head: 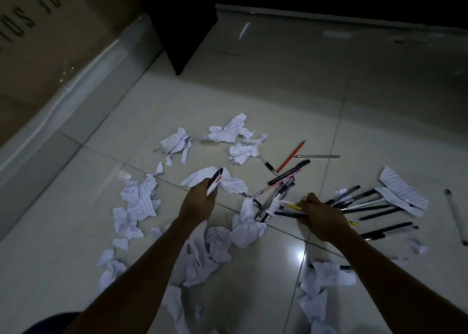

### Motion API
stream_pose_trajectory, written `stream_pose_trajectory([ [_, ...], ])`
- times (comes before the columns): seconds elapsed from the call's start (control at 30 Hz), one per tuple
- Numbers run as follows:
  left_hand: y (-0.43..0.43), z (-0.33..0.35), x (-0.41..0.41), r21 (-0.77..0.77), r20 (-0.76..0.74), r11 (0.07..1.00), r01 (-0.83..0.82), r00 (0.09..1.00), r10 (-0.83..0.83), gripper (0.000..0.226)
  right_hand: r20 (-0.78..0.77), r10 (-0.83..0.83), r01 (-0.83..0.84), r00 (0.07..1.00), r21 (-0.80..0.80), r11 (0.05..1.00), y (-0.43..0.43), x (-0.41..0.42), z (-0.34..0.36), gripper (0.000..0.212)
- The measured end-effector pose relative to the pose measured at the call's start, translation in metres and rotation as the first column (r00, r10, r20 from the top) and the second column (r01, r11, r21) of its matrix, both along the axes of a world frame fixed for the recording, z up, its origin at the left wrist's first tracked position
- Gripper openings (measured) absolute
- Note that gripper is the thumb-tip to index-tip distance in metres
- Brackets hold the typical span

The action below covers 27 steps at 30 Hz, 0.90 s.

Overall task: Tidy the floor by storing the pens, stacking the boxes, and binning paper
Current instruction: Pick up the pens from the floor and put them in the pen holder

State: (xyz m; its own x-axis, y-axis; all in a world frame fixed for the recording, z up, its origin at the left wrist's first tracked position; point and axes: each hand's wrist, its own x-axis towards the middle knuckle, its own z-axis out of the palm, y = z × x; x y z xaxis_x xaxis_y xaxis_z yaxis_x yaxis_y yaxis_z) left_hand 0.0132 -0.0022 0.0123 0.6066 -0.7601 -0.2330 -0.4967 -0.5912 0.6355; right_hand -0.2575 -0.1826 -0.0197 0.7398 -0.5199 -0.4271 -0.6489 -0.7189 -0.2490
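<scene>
Left hand: your left hand [198, 199], just left of the frame's centre, is clenched round a dark pen with a red-and-white label [216, 179], which sticks up above a crumpled sheet.
Right hand: your right hand [326, 217], right of centre, grasps a few pens [291, 214]; a dark one and a yellow one poke out on its left side.
Loose pens, centre: a heap of clear and dark pens [278, 194] lies on the floor [278, 93] between your hands, with a pink patterned one among them.
Loose pens, right: more dark pens [367, 202] fan out to the right of your right hand, some tucked under lined paper.
Upper centre: a red pencil [291, 156] lies across a clear pen [319, 156].
Right edge: a pale pen [455, 212] lies alone.
Paper: crumpled and torn lined paper [136, 202] is scattered from the centre down to the lower edge.
Upper left: a cardboard box [50, 42] with printed letters stands beside dark furniture [182, 24].
</scene>
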Motion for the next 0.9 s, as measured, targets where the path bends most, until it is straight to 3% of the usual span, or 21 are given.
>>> stream_pose_trajectory([
  [0.1, -0.01, 0.016, -0.011, -0.113, -0.094, 0.993, -0.027, 0.995, 0.016, 0.05, 0.066, 0.034, -0.031, 0.997, -0.052, 0.998, 0.006, 0.012, -0.001, 0.031],
  [0.17, -0.005, 0.023, -0.012, -0.059, -0.08, 0.996, -0.073, 0.995, 0.068, 0.05, 0.097, 0.05, -0.043, 0.994, -0.075, 0.996, 0.009, 0.026, 0.005, 0.027],
  [0.33, 0.036, 0.025, 0.003, 0.052, -0.062, 0.963, -0.265, 0.962, 0.267, 0.053, 0.091, 0.062, -0.053, 0.994, -0.094, 0.994, 0.008, 0.048, 0.025, 0.042],
  [0.5, 0.073, 0.018, 0.004, 0.121, -0.017, 0.903, -0.411, 0.909, 0.416, 0.032, 0.125, 0.092, -0.097, 0.988, 0.03, 0.995, 0.03, 0.074, 0.035, 0.038],
  [0.6, 0.094, 0.013, -0.012, 0.2, -0.018, 0.85, -0.488, 0.865, 0.501, 0.041, 0.125, 0.143, -0.163, 0.982, 0.175, 0.971, 0.056, 0.093, 0.029, 0.045],
  [0.7, 0.121, 0.0, -0.033, 0.351, -0.033, 0.771, -0.532, 0.816, 0.578, 0.055, 0.133, 0.263, -0.285, 0.956, 0.191, 0.939, 0.09, 0.105, 0.02, 0.061],
  [0.83, 0.147, -0.019, -0.059, 0.49, -0.226, 0.752, -0.441, 0.769, 0.598, 0.091, 0.052, 0.331, -0.334, 0.942, 0.212, 0.918, 0.129, 0.113, 0.004, 0.078],
  [0.9, 0.149, -0.023, -0.063, 0.505, -0.252, 0.764, -0.401, 0.778, 0.575, 0.095, 0.03, 0.315, -0.314, 0.949, 0.219, 0.924, 0.13, 0.113, -0.004, 0.082],
])
